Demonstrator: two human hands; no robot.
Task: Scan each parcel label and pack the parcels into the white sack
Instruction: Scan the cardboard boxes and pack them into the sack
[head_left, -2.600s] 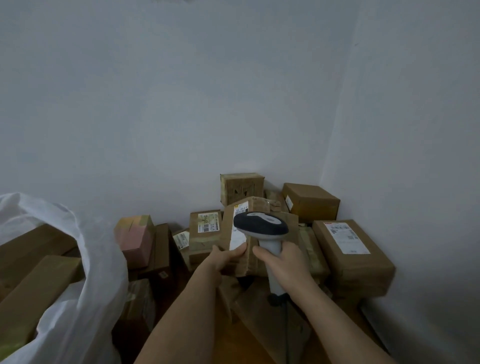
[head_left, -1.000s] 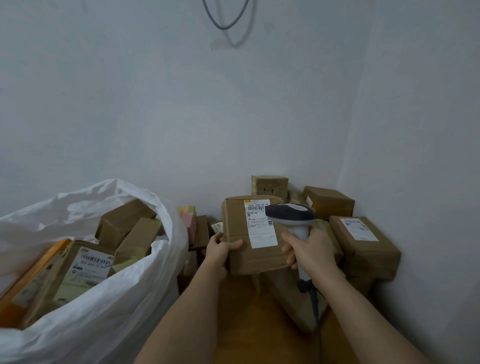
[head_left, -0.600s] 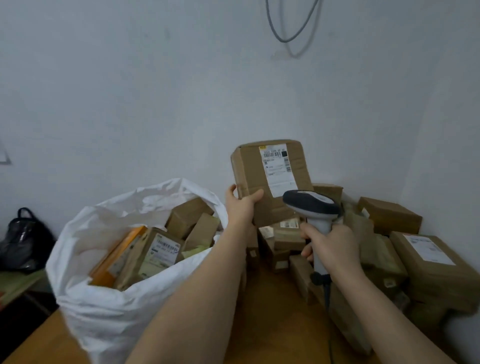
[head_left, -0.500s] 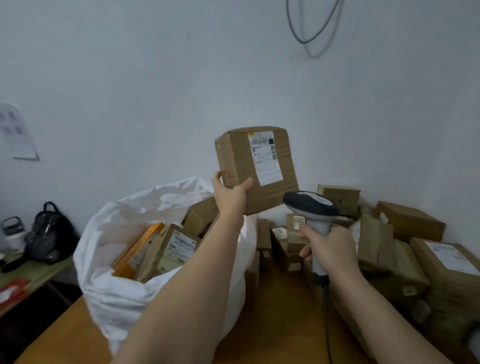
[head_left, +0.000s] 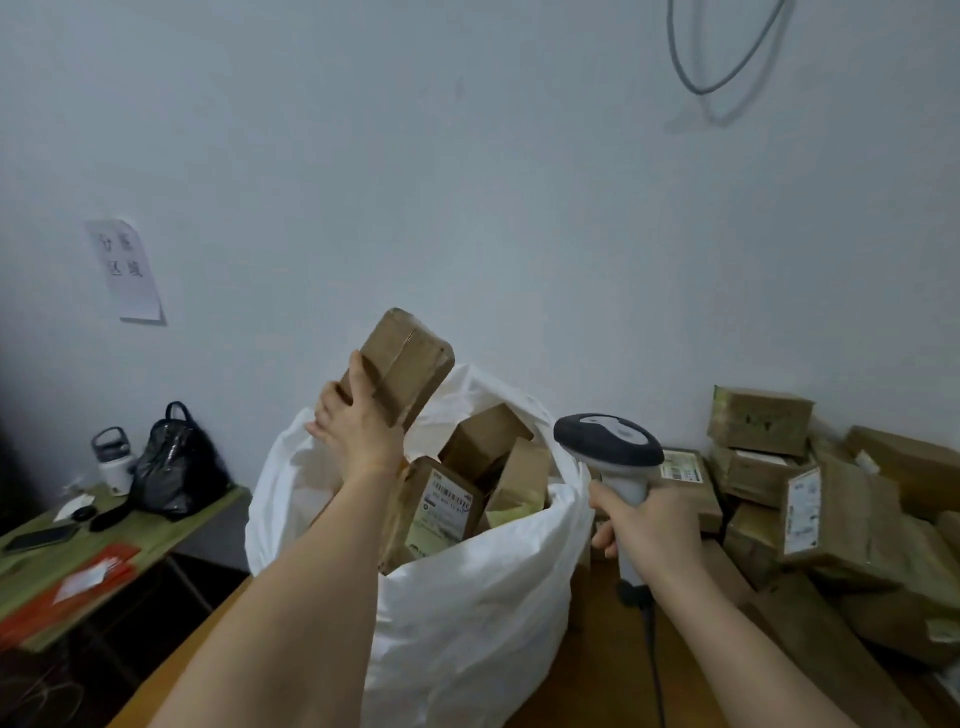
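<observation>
We've got the white sack sitting on the wooden table, stuffed with brown boxes. To the sack's right there's a parcel pile against the wall. Above the sack's open mouth, our left hand grips a cardboard parcel, tilted. Just right of the sack, our right hand is wrapped around the scanner handle.
</observation>
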